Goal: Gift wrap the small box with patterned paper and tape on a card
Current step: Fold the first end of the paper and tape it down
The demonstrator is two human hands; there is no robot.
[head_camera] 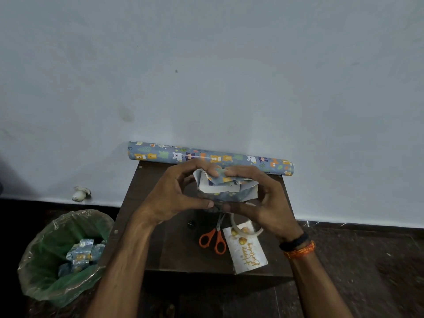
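Now I hold the box [226, 188] above the table [165, 246], my left hand [171, 198] and right hand [263, 203] both clamped on its paper [220, 177], forefingers pinning the top flap flat so the end fold keeps. Card [249, 251], scissors [213, 239] and tape [246, 231] lie just below, within reach for sealing.

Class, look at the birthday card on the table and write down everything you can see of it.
The card is a white rectangle, seemingly glossy paper or thin card, printed with gold balloons and gold script reading "Happy Birthday". It lies flat near the front right edge of the dark table, turned at an angle, one corner at the edge. A tape roll rests on its far end, and orange-handled scissors lie just to its left. Neither hand touches it.
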